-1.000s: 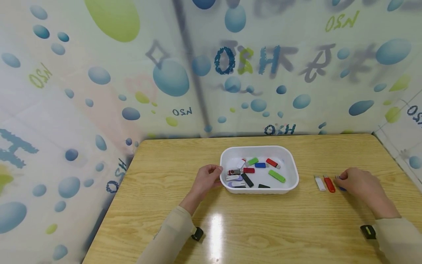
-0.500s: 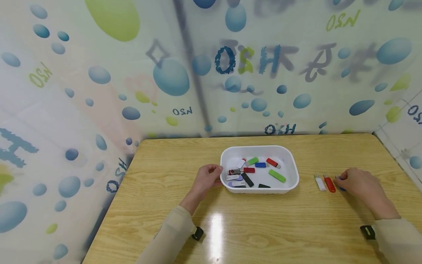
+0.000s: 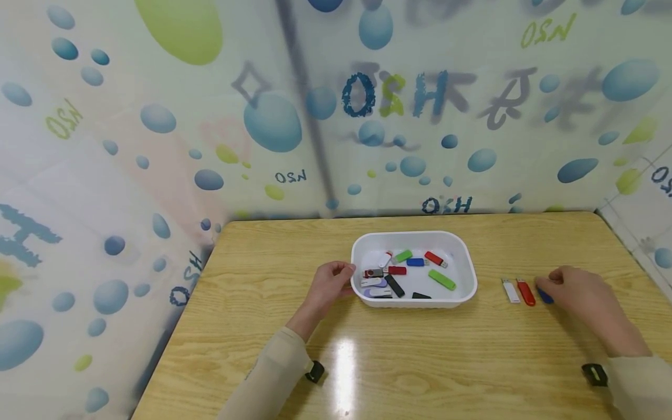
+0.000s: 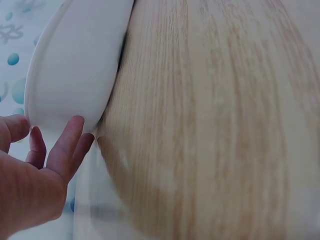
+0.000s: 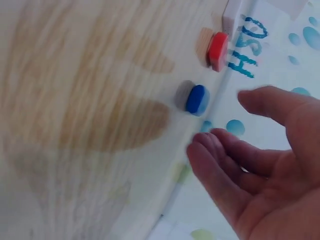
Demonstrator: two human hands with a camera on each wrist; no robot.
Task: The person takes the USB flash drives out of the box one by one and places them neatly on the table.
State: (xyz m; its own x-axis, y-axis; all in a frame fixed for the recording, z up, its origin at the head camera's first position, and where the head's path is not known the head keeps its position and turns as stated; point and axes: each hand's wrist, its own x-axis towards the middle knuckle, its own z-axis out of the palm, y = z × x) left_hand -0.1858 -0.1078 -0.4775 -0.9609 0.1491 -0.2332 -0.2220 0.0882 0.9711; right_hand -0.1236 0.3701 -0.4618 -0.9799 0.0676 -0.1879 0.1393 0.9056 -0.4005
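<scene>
My left hand (image 3: 328, 286) holds the left end of a white plastic tray (image 3: 467, 280). In the left wrist view its thumb is at the rim and its fingers lie against the outer wall (image 4: 80, 65). Several USB sticks lie in the tray, among them a green one (image 3: 441, 279), a red one (image 3: 435, 259) and a black one (image 3: 394, 286). My right hand (image 3: 585, 297) is beside a blue USB stick (image 3: 544, 296) on the table, partly hidden in the head view. In the right wrist view thumb and fingers are parted, and the blue stick (image 5: 196, 100) stands apart from them.
Left of the blue stick, a red USB stick (image 3: 525, 292) and a white one (image 3: 510, 291) lie in a row on the wooden table (image 3: 420, 361). A patterned curtain (image 3: 210, 146) rises behind the table's back edge.
My right hand has let go of the blue USB stick and drawn slightly to the right, so more of the stick shows. The left hand and tray stay in place.
</scene>
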